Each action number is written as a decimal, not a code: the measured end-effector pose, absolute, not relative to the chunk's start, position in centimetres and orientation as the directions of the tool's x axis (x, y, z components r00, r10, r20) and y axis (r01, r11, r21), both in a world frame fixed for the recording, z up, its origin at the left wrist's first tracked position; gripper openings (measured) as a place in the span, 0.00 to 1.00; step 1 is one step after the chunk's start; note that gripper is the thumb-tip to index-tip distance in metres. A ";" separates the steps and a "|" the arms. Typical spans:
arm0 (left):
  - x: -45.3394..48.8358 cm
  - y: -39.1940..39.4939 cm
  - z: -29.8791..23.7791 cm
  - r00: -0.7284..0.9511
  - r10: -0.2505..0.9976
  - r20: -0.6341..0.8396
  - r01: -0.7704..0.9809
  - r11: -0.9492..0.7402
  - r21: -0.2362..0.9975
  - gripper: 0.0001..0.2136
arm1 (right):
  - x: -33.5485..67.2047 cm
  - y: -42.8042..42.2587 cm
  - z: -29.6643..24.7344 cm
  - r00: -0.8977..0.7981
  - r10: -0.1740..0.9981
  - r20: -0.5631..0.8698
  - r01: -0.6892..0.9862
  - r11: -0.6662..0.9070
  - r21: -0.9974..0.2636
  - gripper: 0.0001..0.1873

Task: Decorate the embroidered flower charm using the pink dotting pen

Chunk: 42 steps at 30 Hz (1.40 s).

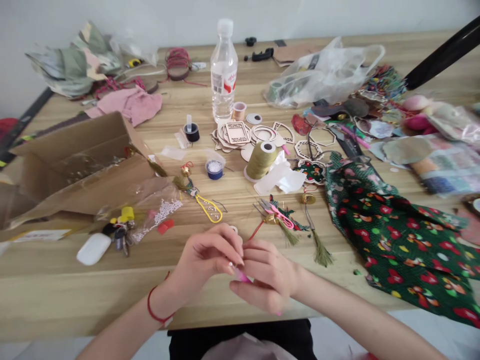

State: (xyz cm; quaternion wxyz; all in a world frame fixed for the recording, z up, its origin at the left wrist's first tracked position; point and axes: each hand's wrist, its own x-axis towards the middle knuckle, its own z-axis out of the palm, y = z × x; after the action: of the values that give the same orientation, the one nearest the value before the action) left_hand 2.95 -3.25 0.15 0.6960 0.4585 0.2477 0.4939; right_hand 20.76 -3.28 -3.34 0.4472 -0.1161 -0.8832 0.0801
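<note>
My left hand (210, 252) is raised over the front of the table, with thumb and fingertips pinched together close to a tiny white bead-like piece (230, 264). What else sits in that pinch is hidden. Against it, my right hand (268, 275) is closed around a slim pink pen-like tool (243, 276), whose pale tip points toward the left fingertips. A red cord (257, 229) runs up from behind the hands toward a gold bell (270, 219) with an olive tassel (289, 236). Beside the bell lie small pink-handled pliers (281, 214).
An open cardboard box (75, 175) and a bag of white beads (163, 212) occupy the left. A water bottle (224, 75) stands behind a thread cone (260, 161) and wooden cutouts (234, 134). Green floral fabric (405, 235) covers the right, hanging over the front edge.
</note>
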 end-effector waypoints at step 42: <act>4.9 -4.0 -2.2 0.476 0.874 -0.096 -0.555 0.384 0.738 0.32 | 20.4 -1.0 -0.1 -0.147 0.856 0.495 -0.309 0.436 -0.845 0.25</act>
State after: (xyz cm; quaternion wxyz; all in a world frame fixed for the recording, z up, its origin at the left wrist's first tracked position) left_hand 4.88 -3.98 -2.17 0.7950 0.3258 0.2445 0.4495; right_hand 20.36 -1.04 -0.12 0.6103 -0.2327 -0.5878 0.4774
